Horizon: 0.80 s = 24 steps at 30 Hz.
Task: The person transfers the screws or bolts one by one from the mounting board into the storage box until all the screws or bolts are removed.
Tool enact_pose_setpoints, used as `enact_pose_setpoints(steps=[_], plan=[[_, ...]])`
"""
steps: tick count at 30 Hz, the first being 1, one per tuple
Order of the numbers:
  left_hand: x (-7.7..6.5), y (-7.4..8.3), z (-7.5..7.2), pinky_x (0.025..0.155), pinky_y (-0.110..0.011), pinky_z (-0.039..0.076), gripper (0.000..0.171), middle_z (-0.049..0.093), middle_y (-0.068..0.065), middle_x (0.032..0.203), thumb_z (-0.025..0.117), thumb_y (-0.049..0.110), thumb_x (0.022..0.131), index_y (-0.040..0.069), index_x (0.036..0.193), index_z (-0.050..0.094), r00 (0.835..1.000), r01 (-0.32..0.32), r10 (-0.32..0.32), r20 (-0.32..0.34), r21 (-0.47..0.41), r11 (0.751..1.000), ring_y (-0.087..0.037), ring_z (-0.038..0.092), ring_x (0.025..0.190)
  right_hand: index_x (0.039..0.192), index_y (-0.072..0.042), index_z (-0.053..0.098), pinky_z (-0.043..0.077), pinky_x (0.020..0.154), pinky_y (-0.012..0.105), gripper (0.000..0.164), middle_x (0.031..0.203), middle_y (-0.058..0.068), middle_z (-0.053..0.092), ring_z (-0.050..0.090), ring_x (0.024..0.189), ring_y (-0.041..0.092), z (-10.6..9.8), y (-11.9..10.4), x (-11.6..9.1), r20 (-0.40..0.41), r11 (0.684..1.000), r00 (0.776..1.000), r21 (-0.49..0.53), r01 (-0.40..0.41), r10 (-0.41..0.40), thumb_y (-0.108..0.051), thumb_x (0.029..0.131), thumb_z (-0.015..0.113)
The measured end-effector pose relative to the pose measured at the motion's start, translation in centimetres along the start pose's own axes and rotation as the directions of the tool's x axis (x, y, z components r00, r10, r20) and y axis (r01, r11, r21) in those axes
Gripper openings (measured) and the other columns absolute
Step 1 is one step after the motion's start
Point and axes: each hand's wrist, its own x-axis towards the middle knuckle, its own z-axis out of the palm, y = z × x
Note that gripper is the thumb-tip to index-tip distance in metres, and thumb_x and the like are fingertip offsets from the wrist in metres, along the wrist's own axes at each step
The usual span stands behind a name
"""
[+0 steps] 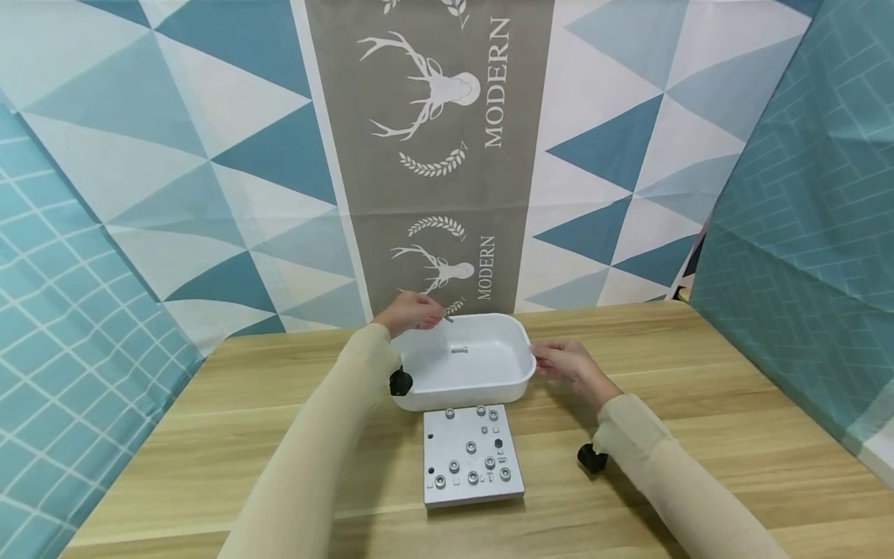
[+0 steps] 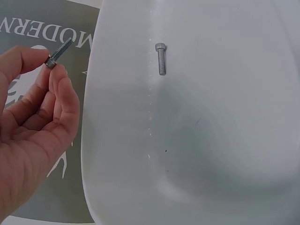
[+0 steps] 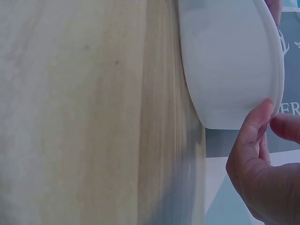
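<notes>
Head view: we see left hand, raised near far rim of glossy white rounded-rectangular tray, pinching silver cylindrical-headed metal screw. Left wrist view: screw's head between thumb and curled fingers, long axis slanted, threaded shank pointing to picture's upper right. Right wrist view: right hand pinches tray's rim.

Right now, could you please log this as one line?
left hand: pinches bolt; right hand: grips tray by rim; second bolt: in tray; metal block: near tray
</notes>
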Motion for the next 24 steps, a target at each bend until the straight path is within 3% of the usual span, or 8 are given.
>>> enact_pose_setpoints(steps=[4, 10, 14, 19, 24], plan=[[0.2, 0.2, 0.2, 0.09, -0.029, 0.055, 0.028, 0.066, -0.015, 0.113, 0.062, 0.014, 0.091, -0.002, 0.113, 0.064, 1.0, 0.011, -0.01, -0.008, 0.047, 0.999, -0.019, 0.064, 0.096, 0.128, 0.012, 0.052, 0.056, 0.071, 0.019, 0.044, 0.082, -0.002, 0.065, 0.063, 0.067, 0.003, 0.0, -0.2, 0.0, 0.006, 1.0, 1.0, 0.025, 0.012, -0.012, -0.016, 0.094, 0.059], [0.4, 0.4, 0.9, 0.071, -0.021, 0.056, 0.02, 0.067, -0.002, 0.079, 0.067, 0.012, 0.085, -0.003, 0.098, 0.068, 0.998, 0.046, -0.04, -0.049, 0.127, 0.991, -0.009, 0.062, 0.069, 0.128, 0.011, 0.052, 0.057, 0.071, 0.019, 0.044, 0.086, 0.0, 0.066, 0.063, 0.069, 0.004, -0.1, -0.3, 0.0, 0.002, 1.0, 1.0, 0.011, 0.009, -0.009, -0.017, 0.095, 0.058], [0.3, 0.4, 1.2, 0.06, -0.017, 0.053, 0.013, 0.062, 0.002, 0.064, 0.068, 0.008, 0.081, -0.003, 0.087, 0.068, 0.994, 0.098, -0.091, -0.065, 0.116, 0.988, -0.007, 0.058, 0.059, 0.128, 0.011, 0.052, 0.056, 0.07, 0.018, 0.043, 0.087, 0.001, 0.067, 0.063, 0.068, 0.004, 0.0, -0.2, 0.0, 0.003, 1.0, 1.0, 0.008, 0.01, -0.01, -0.017, 0.095, 0.058], [0.0, 0.5, 1.5, 0.059, -0.019, 0.053, 0.005, 0.061, 0.001, 0.062, 0.067, 0.004, 0.08, 0.0, 0.078, 0.066, 0.987, 0.148, -0.143, -0.074, 0.067, 0.987, -0.008, 0.058, 0.056, 0.128, 0.012, 0.051, 0.056, 0.068, 0.017, 0.043, 0.084, 0.0, 0.067, 0.063, 0.069, 0.004, 0.1, 0.0, 0.1, 0.02, 0.999, 1.0, 0.031, 0.018, -0.018, -0.014, 0.094, 0.059], [0.1, 0.3, 1.7, 0.064, -0.025, 0.058, 0.013, 0.06, -0.002, 0.06, 0.066, -0.001, 0.08, 0.003, 0.074, 0.056, 0.978, 0.198, -0.194, -0.076, 0.048, 0.979, -0.01, 0.06, 0.052, 0.128, 0.012, 0.051, 0.055, 0.067, 0.017, 0.043, 0.084, 0.0, 0.068, 0.063, 0.069, 0.003, 0.1, 0.1, 0.1, 0.014, 0.999, 1.0, 0.032, 0.019, -0.019, -0.014, 0.094, 0.058]])
